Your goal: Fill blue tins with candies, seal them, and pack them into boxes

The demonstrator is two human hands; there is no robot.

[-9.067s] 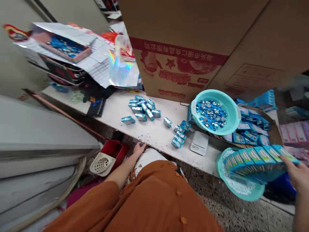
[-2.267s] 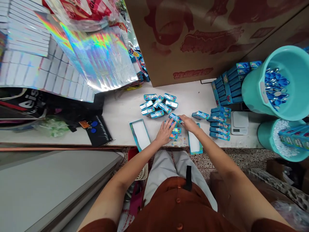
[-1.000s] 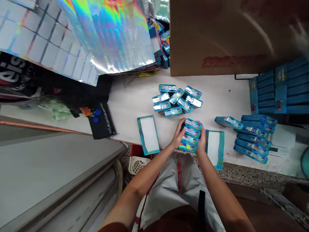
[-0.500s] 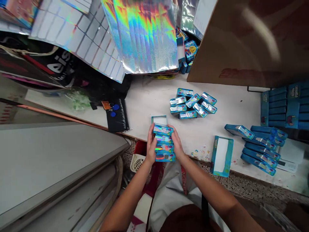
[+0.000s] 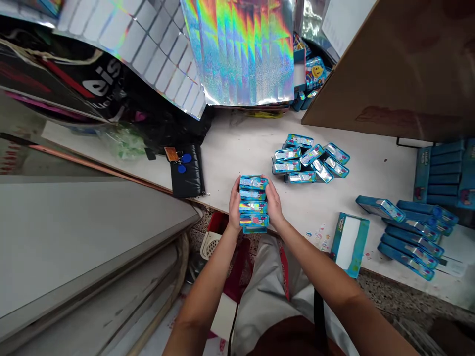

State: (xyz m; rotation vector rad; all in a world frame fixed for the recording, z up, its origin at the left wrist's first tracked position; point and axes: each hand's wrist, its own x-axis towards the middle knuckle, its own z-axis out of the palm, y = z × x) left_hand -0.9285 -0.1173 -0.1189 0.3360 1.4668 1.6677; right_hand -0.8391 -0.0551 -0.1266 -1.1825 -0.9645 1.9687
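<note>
- Pressing from the two sides in the head view, the left hand point(image 5: 234, 203) and the right hand point(image 5: 274, 202) hold between them a row of four blue tins point(image 5: 254, 207), in the middle of the frame.
- The fingers of each hand are kept together and lie along the ends of the tins; both hands are at the near edge of the white surface point(image 5: 245, 141).
- Under the lowest tin of the row appears the blue edge of a tray point(image 5: 255, 230); I cannot tell how deep the tins sit in it.
- Right of the hands, near but apart, there is a loose group of similar tins point(image 5: 311, 155), which lean at different angles.
- At the lower right, a blue cardboard tray point(image 5: 349, 244) shows its white inside, and beside it stand more tins point(image 5: 411, 242) in a slanted row.
- Small stickers point(image 5: 317, 237) lie between this tray and the right hand.
- Left of the hands is a black pouch point(image 5: 187, 180) with orange and blue tags.
- At the top middle hang shiny rainbow sheets point(image 5: 245, 59); a brown carton point(image 5: 401, 74) fills the upper right.
</note>
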